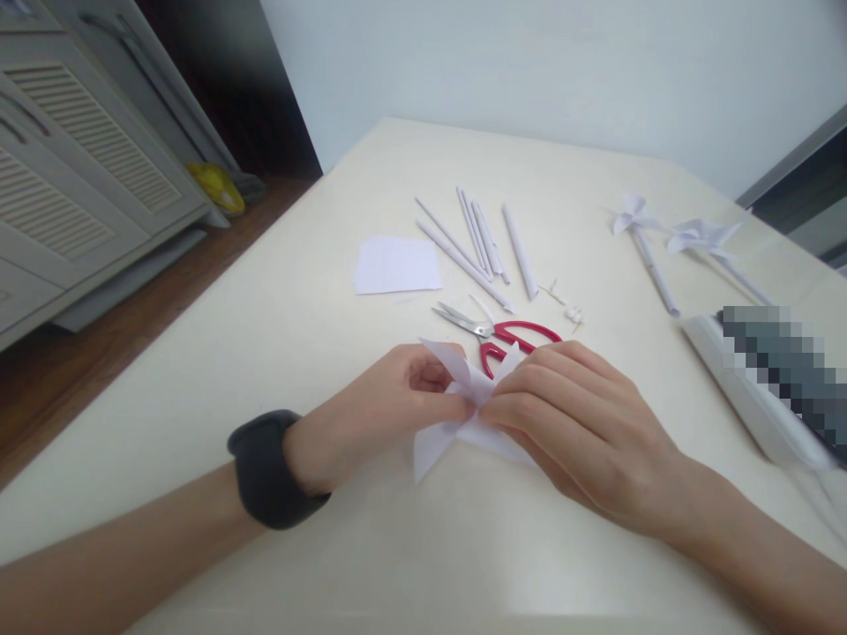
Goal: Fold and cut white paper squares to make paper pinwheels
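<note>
Where the view begins at the far left, a pale grey cabinet with slatted doors (79,150) stands above a brown wooden floor (281,212), on which a bright yellow bundle (217,188) lies beside it. To the right spreads a smooth cream-coloured table (218,370). A black band with a rounded face (274,467) circles the left wrist, and beyond it the left hand (390,397), its fingers curled, pinches a white folded sheet of paper with pointed flaps (433,443) between thumb and fingers. Farther back lies a flat stack of white rectangular paper (397,266), and to its right several slim white rolled-paper tubes (520,251) lie at differing slants. The folded sheet is just above the near part of the table, between the two hands, its flaps spreading around the fingertips. Just behind it, steel-bladed scissors with red handles (482,331) lie with the blades slightly parted. The right hand (588,423) grips the sheet's middle with bunched fingers, close against the left thumb. Farther right lie two white paper pinwheels on rolled-paper sticks (652,260), and nearer, a long white object with a pixelated top (734,401).
</note>
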Motion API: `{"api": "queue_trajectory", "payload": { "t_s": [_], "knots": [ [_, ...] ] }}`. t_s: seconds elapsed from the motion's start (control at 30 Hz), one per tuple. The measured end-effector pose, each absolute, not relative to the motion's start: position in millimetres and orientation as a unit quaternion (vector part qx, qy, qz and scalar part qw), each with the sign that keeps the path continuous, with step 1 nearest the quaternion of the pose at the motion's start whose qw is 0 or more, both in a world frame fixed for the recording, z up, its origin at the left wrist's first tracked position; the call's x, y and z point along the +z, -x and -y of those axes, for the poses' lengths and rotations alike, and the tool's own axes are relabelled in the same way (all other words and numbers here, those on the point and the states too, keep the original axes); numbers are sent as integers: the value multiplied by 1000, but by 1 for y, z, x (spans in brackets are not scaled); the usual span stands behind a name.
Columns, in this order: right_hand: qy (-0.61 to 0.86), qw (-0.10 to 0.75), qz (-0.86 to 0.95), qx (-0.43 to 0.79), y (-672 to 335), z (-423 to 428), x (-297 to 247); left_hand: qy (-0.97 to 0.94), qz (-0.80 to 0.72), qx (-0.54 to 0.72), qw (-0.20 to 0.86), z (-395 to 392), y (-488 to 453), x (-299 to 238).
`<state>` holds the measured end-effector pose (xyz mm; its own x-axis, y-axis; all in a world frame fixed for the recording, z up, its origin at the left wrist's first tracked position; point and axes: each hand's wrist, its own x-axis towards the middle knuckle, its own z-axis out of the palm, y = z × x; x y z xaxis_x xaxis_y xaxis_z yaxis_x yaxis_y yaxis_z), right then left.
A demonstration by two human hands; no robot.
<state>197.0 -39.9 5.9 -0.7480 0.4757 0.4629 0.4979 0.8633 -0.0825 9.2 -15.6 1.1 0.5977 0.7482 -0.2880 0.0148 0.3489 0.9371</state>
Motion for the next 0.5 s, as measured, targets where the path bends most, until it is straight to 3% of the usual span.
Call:
{"api": "queue_trajectory", "payload": {
  "t_s": [0.5],
  "knots": [
    [295, 286, 912, 8, -190, 42, 2, -538, -367, 243, 719, 16, -8, -4]
  ]
}}
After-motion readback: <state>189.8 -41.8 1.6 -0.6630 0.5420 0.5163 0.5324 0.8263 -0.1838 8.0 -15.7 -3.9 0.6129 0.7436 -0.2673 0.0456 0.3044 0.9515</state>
